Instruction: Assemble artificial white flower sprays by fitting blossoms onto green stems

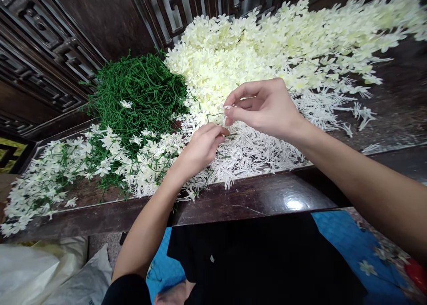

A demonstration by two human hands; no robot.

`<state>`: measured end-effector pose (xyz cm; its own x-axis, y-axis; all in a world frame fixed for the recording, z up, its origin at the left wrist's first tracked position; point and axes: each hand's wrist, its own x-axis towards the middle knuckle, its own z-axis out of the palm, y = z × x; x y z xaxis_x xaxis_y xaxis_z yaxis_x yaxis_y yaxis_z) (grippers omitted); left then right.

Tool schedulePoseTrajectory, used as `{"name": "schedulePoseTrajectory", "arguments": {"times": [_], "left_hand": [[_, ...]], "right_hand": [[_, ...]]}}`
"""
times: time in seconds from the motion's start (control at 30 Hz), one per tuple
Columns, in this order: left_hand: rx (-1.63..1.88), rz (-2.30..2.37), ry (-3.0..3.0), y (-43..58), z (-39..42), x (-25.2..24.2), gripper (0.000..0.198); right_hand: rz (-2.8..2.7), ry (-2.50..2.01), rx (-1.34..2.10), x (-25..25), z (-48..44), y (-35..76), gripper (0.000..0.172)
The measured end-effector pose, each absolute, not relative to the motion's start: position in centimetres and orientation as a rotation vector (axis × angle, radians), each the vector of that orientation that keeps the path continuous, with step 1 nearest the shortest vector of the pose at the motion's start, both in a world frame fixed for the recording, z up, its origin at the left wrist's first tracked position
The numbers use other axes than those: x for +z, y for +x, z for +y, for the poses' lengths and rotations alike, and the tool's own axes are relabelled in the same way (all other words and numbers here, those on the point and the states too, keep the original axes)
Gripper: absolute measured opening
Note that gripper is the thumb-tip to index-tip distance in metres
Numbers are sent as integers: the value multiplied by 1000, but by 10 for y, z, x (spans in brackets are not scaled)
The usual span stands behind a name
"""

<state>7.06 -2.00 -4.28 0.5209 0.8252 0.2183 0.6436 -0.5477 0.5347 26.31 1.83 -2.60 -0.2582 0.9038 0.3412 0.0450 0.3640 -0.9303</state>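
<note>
I see a small white flower piece (228, 106) pinched between thumb and forefinger of my right hand (267, 109), its other fingers loosely curled, held just above the table. Just below it, my left hand (200, 149) has its fingertips pressed together on a thin green stem (213, 115). Under both hands lies a pile of white spiky pieces (253, 156). Beyond it lies a heap of cream petals (267, 51); to its left, a tangle of green stems (140, 91), all on the dark wooden table (267, 198).

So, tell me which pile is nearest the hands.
The pile of spiky white pieces, directly under the left hand and right hand. The cream flower heap lies behind, the green stem heap to its left.
</note>
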Motion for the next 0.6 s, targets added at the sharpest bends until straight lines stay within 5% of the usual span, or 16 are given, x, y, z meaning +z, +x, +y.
{"name": "schedulePoseTrajectory", "arguments": {"times": [0.5, 0.6], "left_hand": [[1133, 1193, 1642, 67, -13, -36, 1], [1149, 1193, 1557, 68, -13, -33, 10]], "right_hand": [[-1540, -825, 1071, -23, 17, 265, 16], [-1555, -832, 1064, -24, 18, 265, 16]]}}
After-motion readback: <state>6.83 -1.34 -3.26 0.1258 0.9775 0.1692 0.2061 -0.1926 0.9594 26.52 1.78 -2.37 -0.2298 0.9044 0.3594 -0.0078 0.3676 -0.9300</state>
